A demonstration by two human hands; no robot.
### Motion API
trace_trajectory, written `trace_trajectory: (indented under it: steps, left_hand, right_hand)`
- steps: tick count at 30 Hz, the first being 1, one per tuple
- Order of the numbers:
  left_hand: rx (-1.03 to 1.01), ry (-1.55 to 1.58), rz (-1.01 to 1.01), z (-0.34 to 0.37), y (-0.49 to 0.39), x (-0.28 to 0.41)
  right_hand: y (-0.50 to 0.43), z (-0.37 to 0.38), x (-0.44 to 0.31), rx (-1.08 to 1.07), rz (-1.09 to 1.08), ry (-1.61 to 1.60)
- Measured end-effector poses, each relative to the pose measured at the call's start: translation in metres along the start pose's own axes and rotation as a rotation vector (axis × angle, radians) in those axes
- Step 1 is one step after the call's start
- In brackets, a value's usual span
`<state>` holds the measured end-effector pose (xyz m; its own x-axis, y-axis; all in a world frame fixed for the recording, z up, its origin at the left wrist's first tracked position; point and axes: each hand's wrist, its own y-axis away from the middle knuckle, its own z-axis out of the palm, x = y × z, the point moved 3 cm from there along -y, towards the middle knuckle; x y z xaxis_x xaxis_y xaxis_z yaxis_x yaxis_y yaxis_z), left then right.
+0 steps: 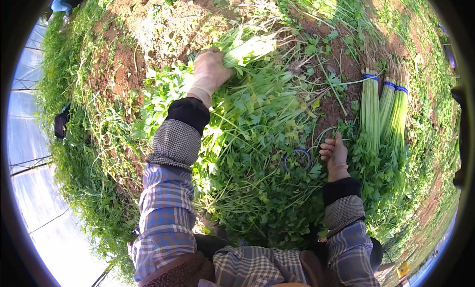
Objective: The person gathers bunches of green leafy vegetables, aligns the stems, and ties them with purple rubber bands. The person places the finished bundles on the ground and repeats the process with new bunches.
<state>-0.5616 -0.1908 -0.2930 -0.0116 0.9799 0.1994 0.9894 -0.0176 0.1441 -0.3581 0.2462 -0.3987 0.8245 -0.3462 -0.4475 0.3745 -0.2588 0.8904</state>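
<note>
My left hand [211, 71] grips a bunch of leafy celery [250, 51] near the top middle, its pale stalk bases and roots pointing right. Lower right, my right hand [335, 151] has its fingers curled and its thumb up. Thin stems pass close to that thumb; whether any is held I cannot tell. Between the hands and below them spreads a heap of loose celery [259, 138]. A roll of purple-blue tape [297, 160] lies on the leaves, left of my right hand.
To the right lie several celery bundles [370, 108] bound with blue tape, roots away from me. Reddish soil [122, 64] with scattered leaves shows around the heap. A black object [62, 121] rests at the left by plastic sheeting [29, 138]. Part of another person [61, 3] appears top left.
</note>
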Motion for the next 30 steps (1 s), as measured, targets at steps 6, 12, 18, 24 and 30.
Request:
trace_trajectory:
  steps: [6, 12, 18, 24, 30]
  left_hand:
    - [-0.107, 0.643, -0.070, -0.003, -0.021, -0.074]
    - [-0.063, 0.393, -0.074, 0.005, -0.024, -0.066]
    - [-0.062, 0.458, -0.264, -0.022, 0.000, -0.021]
    - [-0.008, 0.423, -0.064, -0.062, 0.011, 0.002]
    - [-0.109, -0.269, -0.051, -0.078, 0.012, 0.045]
  right_hand:
    - [0.001, 0.000, 0.000, 0.021, -0.023, 0.022]
    - [0.003, 0.003, -0.002, 0.032, -0.013, 0.011]
    - [0.003, 0.003, -0.002, 0.007, -0.017, 0.013]
    - [0.004, 0.004, -0.002, -0.005, -0.029, 0.014]
    - [0.001, 0.004, -0.003, -0.009, -0.019, 0.014]
